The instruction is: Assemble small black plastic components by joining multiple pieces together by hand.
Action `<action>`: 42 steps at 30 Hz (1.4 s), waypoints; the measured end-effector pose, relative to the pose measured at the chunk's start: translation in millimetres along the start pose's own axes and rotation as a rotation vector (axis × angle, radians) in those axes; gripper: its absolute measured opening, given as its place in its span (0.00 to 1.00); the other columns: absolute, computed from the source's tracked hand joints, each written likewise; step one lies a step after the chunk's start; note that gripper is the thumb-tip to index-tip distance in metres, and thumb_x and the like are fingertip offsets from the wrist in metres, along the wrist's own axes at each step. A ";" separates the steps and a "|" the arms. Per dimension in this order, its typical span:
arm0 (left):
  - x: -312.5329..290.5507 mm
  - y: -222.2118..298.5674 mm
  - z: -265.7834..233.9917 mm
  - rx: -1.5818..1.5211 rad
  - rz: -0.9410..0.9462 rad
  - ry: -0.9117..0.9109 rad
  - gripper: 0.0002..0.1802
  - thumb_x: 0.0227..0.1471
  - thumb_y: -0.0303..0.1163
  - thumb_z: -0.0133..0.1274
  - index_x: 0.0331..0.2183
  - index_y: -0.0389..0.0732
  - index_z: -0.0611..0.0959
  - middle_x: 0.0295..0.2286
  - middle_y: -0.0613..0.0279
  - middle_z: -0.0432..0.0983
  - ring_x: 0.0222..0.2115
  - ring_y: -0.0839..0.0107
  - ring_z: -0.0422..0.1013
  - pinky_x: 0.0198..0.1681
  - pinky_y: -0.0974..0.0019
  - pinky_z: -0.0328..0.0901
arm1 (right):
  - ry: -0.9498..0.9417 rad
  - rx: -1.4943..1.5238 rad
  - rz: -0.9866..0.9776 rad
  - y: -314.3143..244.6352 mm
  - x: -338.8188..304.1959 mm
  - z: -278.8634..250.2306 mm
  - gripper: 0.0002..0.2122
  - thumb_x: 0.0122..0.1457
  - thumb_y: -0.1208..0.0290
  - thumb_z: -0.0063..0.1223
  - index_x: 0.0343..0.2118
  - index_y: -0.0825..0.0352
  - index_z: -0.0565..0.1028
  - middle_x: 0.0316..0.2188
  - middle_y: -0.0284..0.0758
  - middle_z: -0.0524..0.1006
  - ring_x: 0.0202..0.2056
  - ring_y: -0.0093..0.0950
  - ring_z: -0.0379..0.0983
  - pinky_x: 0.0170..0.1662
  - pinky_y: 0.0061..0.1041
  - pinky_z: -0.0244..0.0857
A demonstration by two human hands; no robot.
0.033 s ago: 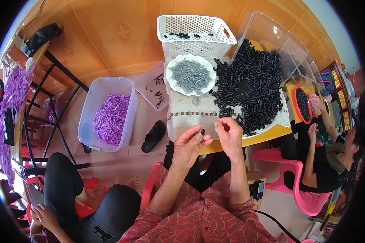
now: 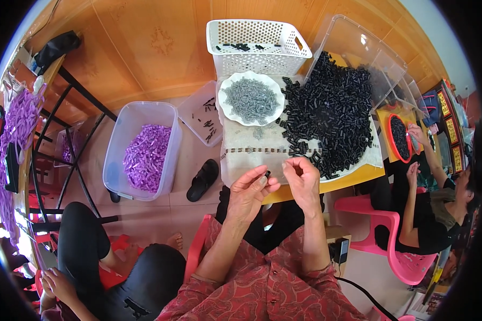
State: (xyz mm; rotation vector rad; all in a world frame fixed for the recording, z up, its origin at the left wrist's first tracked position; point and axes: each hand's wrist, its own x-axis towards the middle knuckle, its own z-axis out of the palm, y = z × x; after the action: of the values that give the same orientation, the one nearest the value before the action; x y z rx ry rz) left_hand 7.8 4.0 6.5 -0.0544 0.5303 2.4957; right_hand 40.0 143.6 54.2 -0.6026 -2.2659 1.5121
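Between the thumb and fingers of my left hand (image 2: 245,197) is a small black plastic piece (image 2: 268,174). My right hand (image 2: 304,184) is a little apart from it on the right, thumb and index finger pinched together; what they hold, if anything, is too small to name. Both hands are over the near edge of the cloth-covered table (image 2: 246,170). Beyond them stands a white scalloped plate (image 2: 225,113) heaped with small clear grey pieces (image 2: 251,100). A large pile of black plastic pieces (image 2: 332,115) spreads over the table's right side.
A white perforated basket (image 2: 262,65) holds a few black pieces at the back. Behind the pile leans a clear plastic box (image 2: 359,40). On the left, a clear tub (image 2: 115,155) contains purple pieces (image 2: 147,158). People sit on both sides, one on a pink chair (image 2: 396,251).
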 end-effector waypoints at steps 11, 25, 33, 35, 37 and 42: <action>-4.3 -6.7 3.2 0.429 0.192 -0.023 0.16 0.48 0.13 0.53 0.41 0.33 0.79 0.36 0.61 0.76 0.37 0.77 0.71 0.45 0.72 0.67 | -0.051 0.223 0.006 6.4 -25.7 2.8 0.03 0.56 0.76 0.55 0.31 0.70 0.74 0.25 0.26 0.74 0.25 0.12 0.65 0.29 0.13 0.60; -2.7 -6.7 -2.9 0.272 0.165 -0.076 0.15 0.49 0.14 0.51 0.41 0.36 0.79 0.39 0.57 0.76 0.40 0.72 0.70 0.48 0.66 0.65 | -0.023 0.257 -0.005 -2.4 -35.1 8.8 0.03 0.55 0.77 0.54 0.29 0.71 0.74 0.23 0.26 0.71 0.24 0.12 0.64 0.28 0.13 0.58; -1.3 -5.1 -3.1 0.030 0.044 -0.109 0.11 0.53 0.20 0.50 0.41 0.34 0.78 0.36 0.58 0.76 0.37 0.69 0.72 0.45 0.62 0.68 | -0.064 0.282 0.024 -0.2 -36.3 6.1 0.04 0.56 0.76 0.54 0.30 0.71 0.74 0.24 0.27 0.72 0.24 0.13 0.65 0.28 0.14 0.59; -1.9 -4.4 -4.6 0.040 0.036 -0.102 0.11 0.54 0.20 0.50 0.41 0.34 0.77 0.36 0.58 0.76 0.37 0.69 0.72 0.45 0.62 0.68 | -0.105 0.231 0.017 -0.4 -36.7 4.5 0.04 0.56 0.76 0.53 0.30 0.72 0.74 0.24 0.28 0.72 0.24 0.13 0.65 0.28 0.14 0.60; -1.8 -4.3 -5.2 0.050 0.027 -0.097 0.11 0.54 0.21 0.50 0.41 0.34 0.77 0.35 0.58 0.76 0.37 0.70 0.72 0.44 0.62 0.68 | -0.113 0.210 0.013 -5.0 -36.9 2.9 0.04 0.56 0.76 0.53 0.30 0.72 0.74 0.24 0.28 0.73 0.25 0.13 0.65 0.28 0.14 0.60; -1.9 -5.7 -4.8 0.100 0.035 -0.075 0.12 0.54 0.21 0.50 0.42 0.34 0.77 0.35 0.58 0.75 0.36 0.70 0.72 0.45 0.62 0.68 | -0.133 0.161 0.027 -7.4 -37.2 0.7 0.05 0.57 0.75 0.53 0.29 0.72 0.74 0.24 0.28 0.73 0.25 0.13 0.65 0.28 0.14 0.60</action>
State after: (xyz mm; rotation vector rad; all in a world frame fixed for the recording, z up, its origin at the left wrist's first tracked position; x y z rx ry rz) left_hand 12.2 5.4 0.3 0.0876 0.6286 2.4898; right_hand 70.0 120.9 58.8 -0.5022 -2.2104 1.7752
